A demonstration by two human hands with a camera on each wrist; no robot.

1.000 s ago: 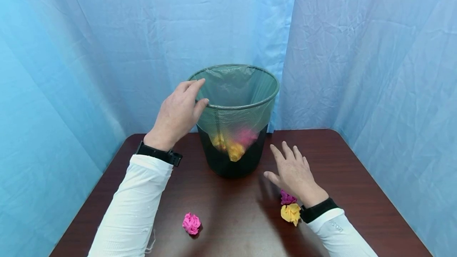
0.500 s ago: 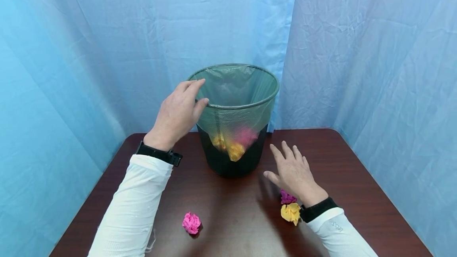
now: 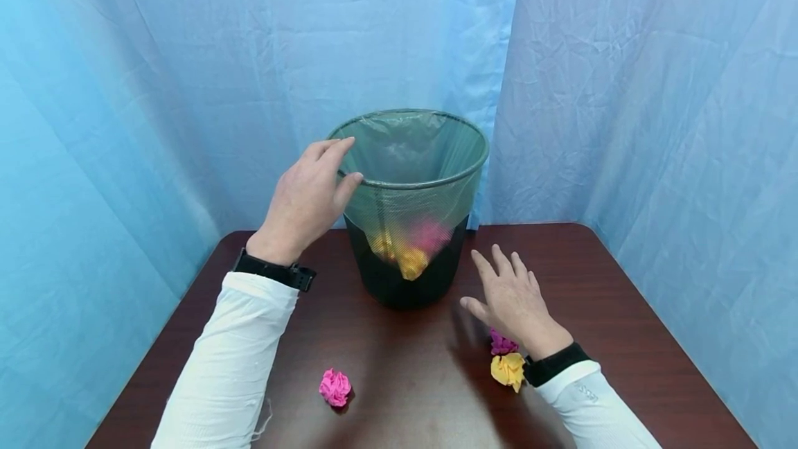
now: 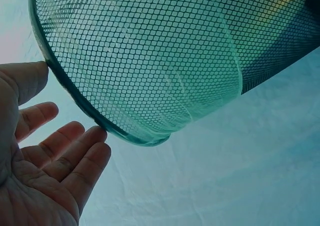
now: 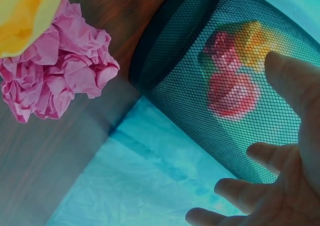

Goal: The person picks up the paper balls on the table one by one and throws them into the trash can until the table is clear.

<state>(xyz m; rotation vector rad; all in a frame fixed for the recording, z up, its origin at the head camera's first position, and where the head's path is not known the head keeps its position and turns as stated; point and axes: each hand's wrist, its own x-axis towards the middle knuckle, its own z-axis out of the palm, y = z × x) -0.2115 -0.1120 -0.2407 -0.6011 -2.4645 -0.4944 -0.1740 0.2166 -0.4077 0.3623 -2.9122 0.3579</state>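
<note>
A black mesh wastebasket (image 3: 399, 296) with a translucent green liner stands at the back middle of the table. Through its wall show yellow and pink paper balls (image 3: 413, 262). My left hand (image 3: 305, 199) is at the basket's left rim, fingers relaxed; in the left wrist view the thumb and fingertips come right at the rim (image 4: 75, 98). My right hand (image 3: 514, 303) hovers with fingers spread to the right of the basket, holding nothing. Beneath its wrist lie a purple crumpled paper ball (image 3: 502, 343) and a yellow crumpled paper ball (image 3: 508, 371).
A pink crumpled paper ball (image 3: 335, 388) lies by itself at the front left of the brown wooden table (image 3: 399, 359). Light blue curtains (image 3: 249, 54) enclose the table at the back and on both sides.
Both hands keep almost the same pose. The left hand shifts very slightly left, and the whole view tilts a touch; the paper balls and basket stay in place.
</note>
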